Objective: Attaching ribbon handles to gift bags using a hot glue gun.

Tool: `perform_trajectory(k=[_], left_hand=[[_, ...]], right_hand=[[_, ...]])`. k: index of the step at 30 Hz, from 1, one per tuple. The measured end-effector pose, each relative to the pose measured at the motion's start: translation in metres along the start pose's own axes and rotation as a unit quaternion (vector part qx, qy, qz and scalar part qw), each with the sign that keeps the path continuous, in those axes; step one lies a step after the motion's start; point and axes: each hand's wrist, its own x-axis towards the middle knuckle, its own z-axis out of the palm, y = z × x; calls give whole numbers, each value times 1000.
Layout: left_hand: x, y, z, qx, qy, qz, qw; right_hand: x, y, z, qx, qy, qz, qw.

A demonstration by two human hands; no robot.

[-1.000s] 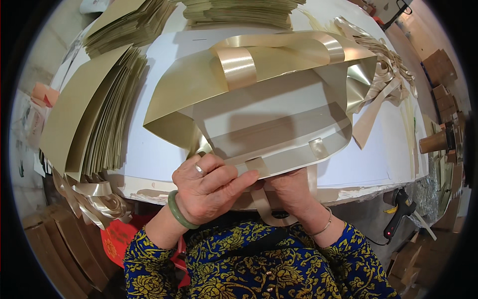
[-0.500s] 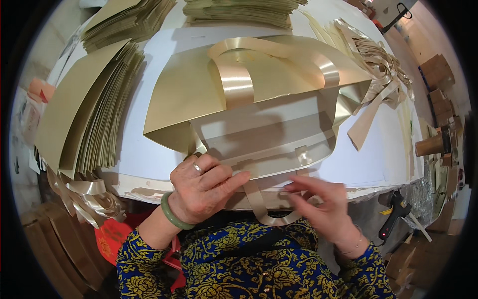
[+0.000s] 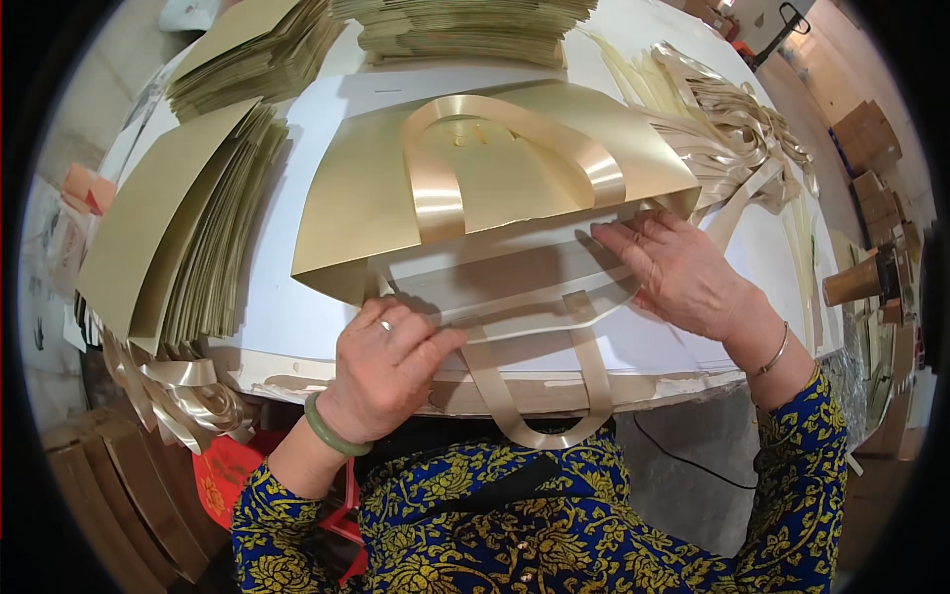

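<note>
A gold paper bag [image 3: 346,208] lies on the table before me, its mouth towards me and its pale inside showing. A satin ribbon handle [image 3: 433,193] arches over its far panel. A second ribbon handle [image 3: 596,371] hangs in a loop from the near rim, past the table edge. My left hand [image 3: 391,366], with a ring and a green bangle, pinches the near rim at the bag's left corner. My right hand [image 3: 688,272] grips the right side of the mouth, fingers reaching inside the opening; its thumb is partly hidden.
Stacks of flat gold bags stand at the left [image 3: 168,228], far left [image 3: 252,54] and far middle [image 3: 475,30]. Loose ribbons [image 3: 747,139] lie in a heap on the right; another ribbon bunch [image 3: 183,391] hangs at the near left. A black cable [image 3: 688,460] runs below the table.
My right hand has moved up and right, from beside the near ribbon handle to the bag's right side. The bag's right end has shifted left. My left hand keeps its hold, slightly lower.
</note>
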Motion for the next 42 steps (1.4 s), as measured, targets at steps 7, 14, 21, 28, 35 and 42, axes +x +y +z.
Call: perform_trajectory(k=[7,14,21,28,35,42], left_hand=[[24,8,7,49,-23,-254,966],[35,-7,23,138,-96,-312,935],[20,-18,32,44,-33,-283,957],[10,-22,27,17,-83,-201,976],[-2,-29,5,3,-136,-127,983],[-1,-25,11,23,-159,-141,977]], right_hand=[[10,0,19,78,24,148,986],[23,-16,26,53,22,186,981],[41,-22,31,90,26,228,969],[105,-43,83,217,220,195,931],[97,-23,104,276,290,183,898],[125,-38,86,262,234,200,915]])
